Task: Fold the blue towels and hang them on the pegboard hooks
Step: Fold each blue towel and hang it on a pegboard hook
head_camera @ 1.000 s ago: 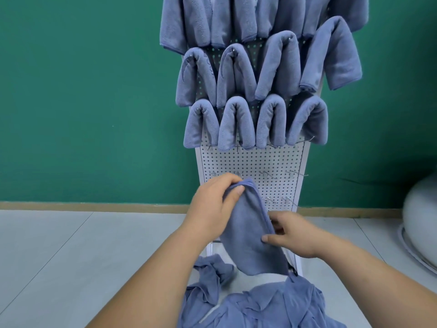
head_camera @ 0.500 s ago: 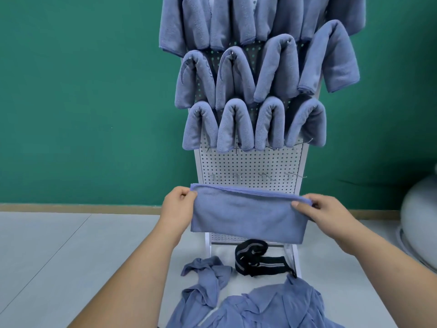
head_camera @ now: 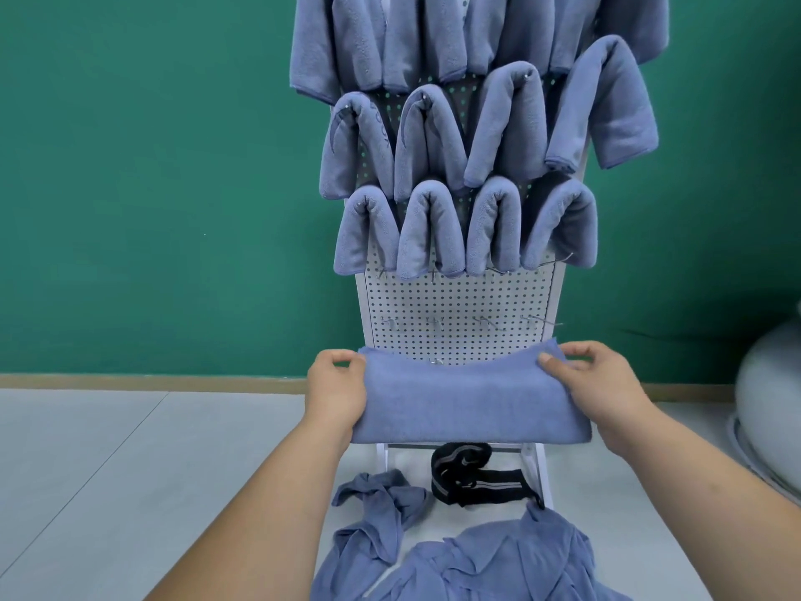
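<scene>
Both forearms extend forward, holding a folded blue towel (head_camera: 468, 401) stretched level before the lower part of the white pegboard (head_camera: 459, 305). The left hand (head_camera: 336, 392) pinches its left end; the right hand (head_camera: 600, 386) grips the right end, thumb on the near face. Bare hooks (head_camera: 435, 325) stand just above the towel; one apparently shows at its top edge. Hung towels (head_camera: 463, 227) fill the rows above.

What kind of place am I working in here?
Probably a staged indoor practice corner: a freestanding white pegboard hung with folded blue towels, a plain green wall behind, pale floor tiles.
</scene>
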A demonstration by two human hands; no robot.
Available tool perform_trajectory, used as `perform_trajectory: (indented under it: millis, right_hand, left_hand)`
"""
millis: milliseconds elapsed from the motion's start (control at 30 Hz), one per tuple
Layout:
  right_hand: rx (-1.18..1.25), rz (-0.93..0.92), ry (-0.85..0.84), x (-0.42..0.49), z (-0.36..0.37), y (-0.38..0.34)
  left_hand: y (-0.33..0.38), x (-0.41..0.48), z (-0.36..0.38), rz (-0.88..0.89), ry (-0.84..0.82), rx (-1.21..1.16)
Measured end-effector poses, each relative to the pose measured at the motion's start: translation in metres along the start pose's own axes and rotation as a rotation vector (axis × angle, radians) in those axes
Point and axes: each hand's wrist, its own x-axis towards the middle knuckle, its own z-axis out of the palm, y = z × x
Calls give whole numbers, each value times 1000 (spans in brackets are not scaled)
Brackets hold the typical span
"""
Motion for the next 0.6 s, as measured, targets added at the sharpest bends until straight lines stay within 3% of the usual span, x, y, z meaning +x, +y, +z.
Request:
perform_trajectory:
  millis: [100,433,500,600]
  right_hand:
    - [21,50,-91,3,-5,9]
    - [-15,-142,-121,-3,-14,-2]
    - [-120,-180,-184,-6,-17,-3]
    - [-523,-321,-215,-5,-21,3]
  left_hand:
    - [-9,4,-3,-72,-79,58]
    - [-7,7,-9,57,-219,20]
    - [-7,4,-12,143,-305,103]
    - [-12,4,-13,332,-418,408]
